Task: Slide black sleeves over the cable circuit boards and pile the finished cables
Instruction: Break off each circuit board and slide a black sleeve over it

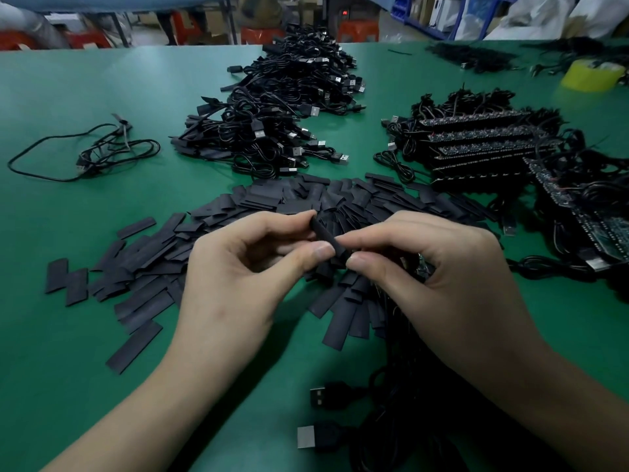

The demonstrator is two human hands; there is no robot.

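My left hand pinches a black sleeve between thumb and forefinger, above the middle of the green table. My right hand pinches the sleeve's near end and also holds a small circuit board, mostly hidden under its fingers. Black cables with USB plugs hang down from under my right hand. Several flat loose sleeves lie spread under and around both hands. A big pile of sleeved cables lies at the back centre.
Bundles of bare circuit boards with cables are stacked at the right. A loose tangled cable lies at the left. A yellow tape roll stands at the far right, with more cable heaps behind it.
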